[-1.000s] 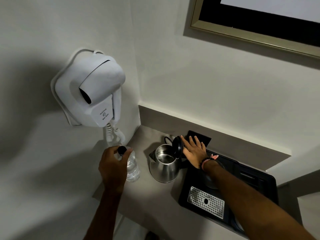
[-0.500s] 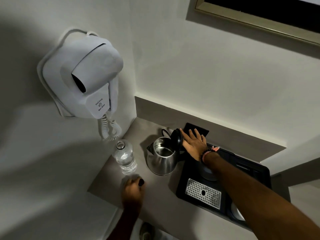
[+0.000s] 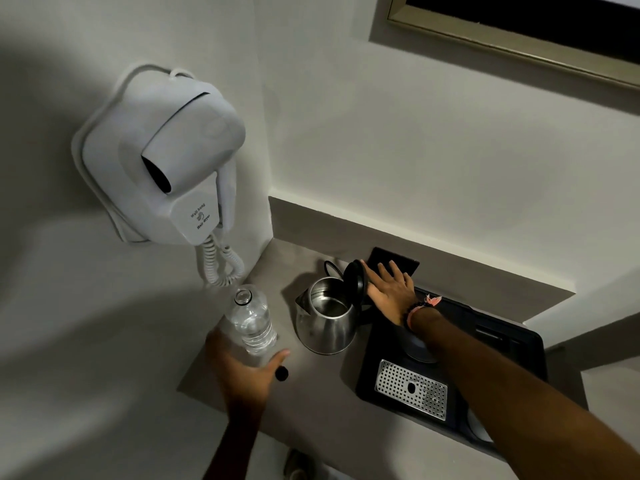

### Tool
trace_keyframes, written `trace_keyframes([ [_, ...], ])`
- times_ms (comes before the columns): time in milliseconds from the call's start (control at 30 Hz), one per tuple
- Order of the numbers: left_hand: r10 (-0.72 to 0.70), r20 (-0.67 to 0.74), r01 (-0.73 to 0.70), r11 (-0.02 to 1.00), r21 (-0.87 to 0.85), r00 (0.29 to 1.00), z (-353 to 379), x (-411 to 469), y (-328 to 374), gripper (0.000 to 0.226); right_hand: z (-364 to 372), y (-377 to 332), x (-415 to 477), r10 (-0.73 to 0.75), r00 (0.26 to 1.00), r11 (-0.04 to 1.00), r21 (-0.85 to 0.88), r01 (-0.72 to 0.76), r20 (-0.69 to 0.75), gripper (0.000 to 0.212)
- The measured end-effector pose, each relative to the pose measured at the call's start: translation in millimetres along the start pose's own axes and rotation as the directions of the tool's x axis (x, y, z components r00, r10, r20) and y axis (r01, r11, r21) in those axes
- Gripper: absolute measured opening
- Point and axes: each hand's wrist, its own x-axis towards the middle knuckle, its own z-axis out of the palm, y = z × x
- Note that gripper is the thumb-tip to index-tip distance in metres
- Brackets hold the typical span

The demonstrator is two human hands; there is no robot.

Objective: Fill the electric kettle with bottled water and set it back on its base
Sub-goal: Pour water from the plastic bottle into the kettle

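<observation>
Kettle (image 3: 325, 318) stood on the counter (image 3: 311, 393), off its base, lid (image 3: 355, 280) flipped up. Right hand (image 3: 391, 292) lay flat and open against the lid's back. Uncapped water bottle (image 3: 252, 323) stood just left of the kettle. Left hand (image 3: 246, 372) was open, fingers spread near the bottle's bottom, black cap (image 3: 281, 373) beside the thumb. Black tray (image 3: 485, 358) sat to the right.

Cap (image 3: 281, 373) set on counter, left hand (image 3: 242, 370) back at bottle (image 3: 252, 320)
</observation>
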Motion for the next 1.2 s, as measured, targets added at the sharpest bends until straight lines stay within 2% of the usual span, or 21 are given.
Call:
trace_keyframes([
  [100,-0.048,0.015,0.049,0.992,-0.116,0.999,9,23,33,0.140,-1,-1,-1,0.006,1.000,1.000,0.005,-0.007,0.009,0.067],
  [233,-0.117,-0.018,0.111,0.976,-0.186,0.993,23,35,48,0.122,-4,0,-2,0.016,1.000,1.000,0.006,-0.016,0.013,0.068],
  [333,-0.147,-0.054,0.140,0.983,-0.115,0.988,25,39,43,0.103,-5,0,-3,0.022,1.000,1.000,0.009,-0.022,0.015,0.073],
  [467,-0.022,-0.062,0.022,1.000,0.004,0.998,24,47,40,0.081,-3,-1,-3,0.017,1.000,1.000,0.017,-0.017,0.012,0.073],
  [633,0.064,0.138,-0.080,0.989,0.121,0.988,10,54,57,0.076,3,1,0,0.012,1.000,1.000,0.018,-0.012,-0.018,0.067],
  [767,0.189,0.392,-0.279,0.942,0.187,0.900,-1,66,78,0.080,5,2,5,-0.002,0.998,1.000,0.023,0.004,-0.057,0.070],
  [933,0.107,0.689,-0.452,0.824,0.342,0.717,-6,84,105,0.072,8,4,7,-0.018,0.996,0.999,0.033,0.021,-0.090,0.068],
  [1067,-0.001,0.794,-0.562,0.706,0.431,0.607,-7,87,123,0.084,9,4,5,-0.022,0.996,0.998,0.059,0.028,-0.089,0.072],
  [1200,-0.081,0.802,-0.599,0.622,0.504,0.591,-6,87,131,0.085,7,3,5,-0.032,0.994,0.998,0.048,0.037,-0.102,0.073],
])
